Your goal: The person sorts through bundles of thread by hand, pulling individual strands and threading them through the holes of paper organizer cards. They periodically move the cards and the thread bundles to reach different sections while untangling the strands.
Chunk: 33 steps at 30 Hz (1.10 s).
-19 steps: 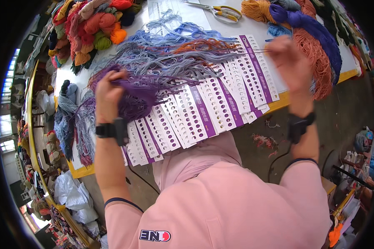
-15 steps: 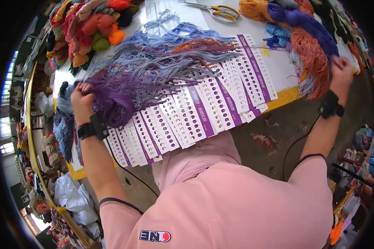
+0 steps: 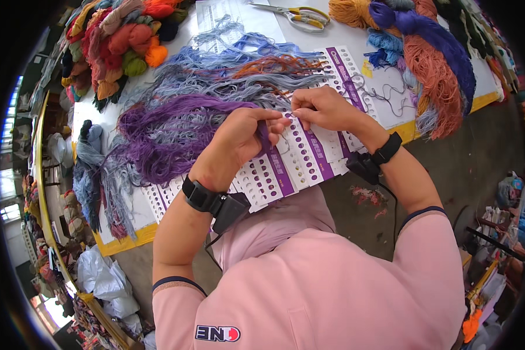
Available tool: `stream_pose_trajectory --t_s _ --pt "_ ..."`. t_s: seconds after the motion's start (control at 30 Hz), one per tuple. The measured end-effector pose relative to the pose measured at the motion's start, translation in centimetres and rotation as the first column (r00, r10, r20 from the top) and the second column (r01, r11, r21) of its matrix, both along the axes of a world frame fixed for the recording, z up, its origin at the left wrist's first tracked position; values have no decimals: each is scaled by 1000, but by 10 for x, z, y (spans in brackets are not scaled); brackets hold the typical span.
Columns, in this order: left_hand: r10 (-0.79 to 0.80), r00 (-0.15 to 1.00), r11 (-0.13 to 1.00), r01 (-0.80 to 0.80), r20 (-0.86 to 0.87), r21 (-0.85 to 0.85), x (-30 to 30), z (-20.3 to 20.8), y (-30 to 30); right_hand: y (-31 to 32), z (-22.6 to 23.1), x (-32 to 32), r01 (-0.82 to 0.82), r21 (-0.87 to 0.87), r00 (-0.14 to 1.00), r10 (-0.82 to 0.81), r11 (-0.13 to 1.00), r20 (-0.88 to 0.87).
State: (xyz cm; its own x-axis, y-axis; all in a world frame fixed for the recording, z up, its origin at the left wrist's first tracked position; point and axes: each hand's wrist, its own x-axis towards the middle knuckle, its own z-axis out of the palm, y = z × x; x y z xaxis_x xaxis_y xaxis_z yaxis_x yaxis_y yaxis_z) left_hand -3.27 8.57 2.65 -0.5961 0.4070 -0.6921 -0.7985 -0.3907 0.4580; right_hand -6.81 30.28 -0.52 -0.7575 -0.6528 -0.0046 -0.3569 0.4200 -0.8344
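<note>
Punched white-and-purple thread cards [image 3: 312, 149] lie fanned along the table's near edge, each with rows of round holes. My left hand [image 3: 239, 137] is over the cards, its fingers closed round a strand of purple thread [image 3: 175, 125] whose loose bulk spreads to the left. Close beside its fingertips, my right hand [image 3: 326, 109] pinches at the upper end of a card; what sits between thumb and finger is too small to make out. Grey-blue threads [image 3: 195, 73] with some orange-brown threads [image 3: 274, 66] cover the upper ends of the cards.
Yellow-handled scissors [image 3: 303, 17] lie at the far side by a printed sheet [image 3: 213, 14]. Many-coloured yarn skeins [image 3: 128, 41] are heaped at far left, orange and blue ones [image 3: 429, 64] at right. Grey-blue skeins [image 3: 87, 175] hang over the left edge. Plastic bags [image 3: 105, 280] are below.
Both hands have come inward from wide apart to meet above the cards. The purple thread has shifted right with my left hand. A loose dark thread now lies curled at the right.
</note>
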Motion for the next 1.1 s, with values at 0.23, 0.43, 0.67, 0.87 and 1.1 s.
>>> stream_pose_trajectory --t_s 0.23,0.43,0.67,0.87,1.1 --pt "40 983 969 -82 -181 -234 16 5 7 -5 -1 -3 38 47 996 -42 998 75" --pt "-95 985 993 84 -146 -78 3 -5 2 -7 4 -3 28 73 993 -36 997 113" --pt "-239 873 888 20 -424 -459 2 -27 16 -8 3 -2 32 27 986 -36 999 162" --pt "-410 794 725 -15 -449 -689 -3 -24 19 -11 3 -2 32 106 997 -39 994 70" --pt "-356 815 771 -21 -458 -637 -4 -24 -5 -7 6 -1 35 134 998 -42 990 44"
